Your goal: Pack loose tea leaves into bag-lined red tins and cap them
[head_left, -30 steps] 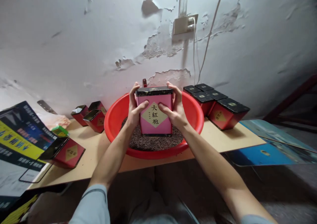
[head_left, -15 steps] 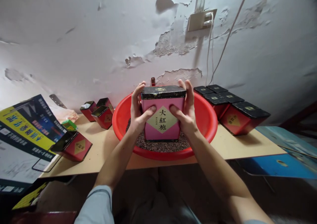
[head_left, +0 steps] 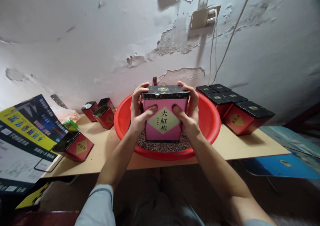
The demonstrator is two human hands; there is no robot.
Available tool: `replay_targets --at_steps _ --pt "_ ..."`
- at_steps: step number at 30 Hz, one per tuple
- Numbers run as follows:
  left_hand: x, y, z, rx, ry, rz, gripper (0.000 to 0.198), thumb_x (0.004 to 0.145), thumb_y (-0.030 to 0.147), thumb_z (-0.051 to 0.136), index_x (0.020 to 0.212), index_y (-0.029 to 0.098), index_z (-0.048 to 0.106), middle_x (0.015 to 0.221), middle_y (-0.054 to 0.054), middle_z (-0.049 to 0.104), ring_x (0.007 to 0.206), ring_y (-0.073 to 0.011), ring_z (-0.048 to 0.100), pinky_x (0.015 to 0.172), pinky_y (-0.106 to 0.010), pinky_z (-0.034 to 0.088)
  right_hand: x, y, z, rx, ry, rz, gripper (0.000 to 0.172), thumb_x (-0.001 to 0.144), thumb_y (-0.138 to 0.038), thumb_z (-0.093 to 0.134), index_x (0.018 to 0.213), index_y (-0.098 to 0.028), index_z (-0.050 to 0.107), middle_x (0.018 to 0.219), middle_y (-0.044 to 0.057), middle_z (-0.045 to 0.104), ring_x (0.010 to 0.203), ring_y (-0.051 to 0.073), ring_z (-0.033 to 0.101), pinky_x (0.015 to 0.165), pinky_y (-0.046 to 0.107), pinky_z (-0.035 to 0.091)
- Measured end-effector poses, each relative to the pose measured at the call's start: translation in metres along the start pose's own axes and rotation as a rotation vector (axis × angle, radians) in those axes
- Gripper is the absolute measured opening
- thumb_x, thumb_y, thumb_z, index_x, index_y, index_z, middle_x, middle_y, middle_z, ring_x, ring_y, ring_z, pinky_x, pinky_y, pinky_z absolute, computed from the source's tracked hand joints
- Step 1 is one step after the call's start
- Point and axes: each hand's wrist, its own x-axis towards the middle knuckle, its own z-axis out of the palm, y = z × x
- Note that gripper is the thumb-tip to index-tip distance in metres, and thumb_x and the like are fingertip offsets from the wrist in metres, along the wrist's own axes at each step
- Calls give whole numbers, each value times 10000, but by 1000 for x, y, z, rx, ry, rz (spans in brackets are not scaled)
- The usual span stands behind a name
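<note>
I hold a pink tea tin [head_left: 163,121] with a black lid [head_left: 165,91] upright over a red plastic basin [head_left: 207,119]. My left hand [head_left: 139,114] grips its left side, the thumb on the front face and the fingers curled over the lid's edge. My right hand [head_left: 190,114] grips the right side the same way. The tin's front bears a cream diamond label with Chinese characters. Dark loose tea leaves [head_left: 165,146] fill the bottom of the basin under the tin.
Several closed red tins with black lids [head_left: 236,111] stand to the right of the basin. Open red tins [head_left: 101,111] stand at the left, one [head_left: 75,145] lying near the table's front edge. Printed cartons [head_left: 25,136] lie far left. A wall socket with cables [head_left: 205,16] hangs above.
My fingers have curled further over the lid's edges, and the tin sits slightly higher in view. The camera has shifted a little.
</note>
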Motion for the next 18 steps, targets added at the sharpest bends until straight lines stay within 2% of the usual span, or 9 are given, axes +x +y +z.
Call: replay_targets --at_steps 2,5,7,9,11,14,16,18 --pt "0 -1 -1 43 -26 22 650 898 662 684 1458 430 451 1675 -28 346 1549 -399 353 1207 -587 387 -2 2 -1 -35 -11 7 1108 872 -536 666 1652 -482 -119 1774 36 153 1627 413 165 1224 716 337" --pt "-2 -5 -3 99 -60 -5 868 878 740 667 1601 469 272 1729 -31 275 1588 -411 288 1232 -595 355 -5 3 -3 -85 -11 9 1196 827 -581 716 1656 -485 -140 1789 8 88 1640 433 67 1227 740 320" --pt "-3 -8 -6 96 -77 -79 977 863 770 664 1648 486 155 1734 -31 278 1578 -413 318 1236 -597 359 -5 3 -2 -92 -10 13 1216 819 -581 728 1655 -484 -150 1792 6 75 1638 438 75 1225 741 325" --pt "-1 -13 -11 79 -114 -164 1055 830 792 688 1667 469 133 1704 -40 349 1561 -413 354 1237 -601 369 -5 3 0 -78 -18 9 1234 808 -568 749 1657 -478 -142 1794 19 77 1632 446 112 1227 726 337" --pt "3 -19 -18 25 -181 -256 1103 775 799 742 1667 410 223 1630 -69 472 1536 -415 401 1236 -605 382 -4 3 2 -80 -11 -2 1252 799 -558 769 1664 -462 -131 1794 38 82 1628 449 133 1238 713 337" --pt "6 -34 -27 -141 -294 -412 1058 700 798 807 1566 290 474 1450 -123 654 1462 -420 506 1205 -600 436 -4 2 8 -155 49 -34 1270 811 -550 768 1664 -432 -165 1788 60 77 1635 444 101 1251 736 305" --pt "4 -45 -27 -246 -301 -502 980 683 830 792 1440 237 605 1346 -143 721 1403 -421 570 1168 -589 483 -4 -1 12 -233 81 -51 1273 823 -549 757 1663 -413 -189 1783 71 75 1639 446 61 1249 769 279" --pt "-2 -54 -24 -300 -254 -569 942 684 883 740 1347 219 658 1303 -148 746 1352 -417 618 1131 -580 521 -5 -5 16 -295 95 -52 1257 836 -543 745 1668 -402 -186 1779 74 78 1640 448 21 1249 793 249"
